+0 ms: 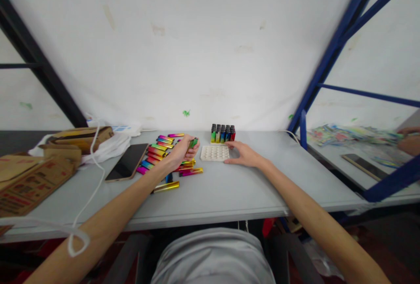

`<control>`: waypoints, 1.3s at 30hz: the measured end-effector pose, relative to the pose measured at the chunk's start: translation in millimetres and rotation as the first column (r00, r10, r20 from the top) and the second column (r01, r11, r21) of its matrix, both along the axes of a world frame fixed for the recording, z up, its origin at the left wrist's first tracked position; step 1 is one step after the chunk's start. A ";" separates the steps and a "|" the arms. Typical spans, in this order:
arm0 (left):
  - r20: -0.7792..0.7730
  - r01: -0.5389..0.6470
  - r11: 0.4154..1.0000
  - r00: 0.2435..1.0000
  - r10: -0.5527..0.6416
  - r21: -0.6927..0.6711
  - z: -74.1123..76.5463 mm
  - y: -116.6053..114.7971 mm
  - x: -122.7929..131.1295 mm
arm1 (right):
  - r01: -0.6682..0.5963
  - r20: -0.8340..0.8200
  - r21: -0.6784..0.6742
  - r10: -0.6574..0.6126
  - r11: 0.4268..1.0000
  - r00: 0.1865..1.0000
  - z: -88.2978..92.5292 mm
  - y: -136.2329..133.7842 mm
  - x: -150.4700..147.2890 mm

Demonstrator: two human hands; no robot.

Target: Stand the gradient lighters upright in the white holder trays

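Observation:
My left hand [185,149] is closed around a green lighter [193,142], held above the right side of a loose pile. Shiny lighters [158,149] in pink, yellow, red, green and blue lie scattered under and beside that hand. A white tray [215,153] with rows of round holes rests flat on the table. At its right edge is my right hand [242,154], thumb and fingers apart, touching the tray's side. Behind the tray stands a block of upright lighters [223,133] with black tops, in several colour rows.
A dark-screened phone [127,162] lies left of the pile. Farther left are open cardboard boxes [36,179], white plastic bags and a looping white cable [95,174]. A blue metal frame [323,63] rises at the right. Beyond it, another person's hand [410,140] is near plastic packets [352,135].

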State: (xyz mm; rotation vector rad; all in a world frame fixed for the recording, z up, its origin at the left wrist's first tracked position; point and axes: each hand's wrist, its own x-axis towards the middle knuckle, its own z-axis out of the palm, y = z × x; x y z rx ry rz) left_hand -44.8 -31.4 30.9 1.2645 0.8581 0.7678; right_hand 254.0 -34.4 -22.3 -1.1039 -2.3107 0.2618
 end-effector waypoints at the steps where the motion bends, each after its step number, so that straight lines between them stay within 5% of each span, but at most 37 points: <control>1: 0.002 -0.003 1.000 1.000 0.003 -0.003 -0.8 0.6 0.5 | 0.000 -0.001 0.001 0.000 1.000 1.000 -0.7 0.5 0.1; 7: 0.070 0.002 1.000 0.998 -0.002 -0.004 -1.8 0.0 5.2 | 0.013 0.024 0.022 -0.014 1.000 1.000 -6.6 5.2 1.5; 13: 0.067 0.000 0.979 0.998 -0.014 0.204 -16.9 5.0 16.3 | 0.010 0.024 0.032 -0.011 0.999 1.000 -12.7 10.6 1.3; 17: 0.000 -0.039 0.913 0.999 0.043 0.406 -24.8 13.8 29.0 | 0.031 0.001 0.023 -0.031 0.999 1.000 -12.4 9.4 -1.0; 23: -0.219 0.125 0.724 0.975 0.036 0.678 -9.2 23.5 50.4 | 0.046 -0.012 0.030 -0.045 0.999 0.999 -9.5 5.5 -5.1; 30: -0.261 0.173 0.706 0.965 0.017 0.686 -18.5 48.5 77.8 | 0.106 0.010 0.016 -0.107 0.994 0.994 -11.6 7.2 -7.7; 39: -0.331 0.248 0.688 0.944 -0.011 0.682 -14.9 60.1 72.2 | 0.092 0.017 0.023 -0.093 0.995 0.996 -8.9 5.5 -6.7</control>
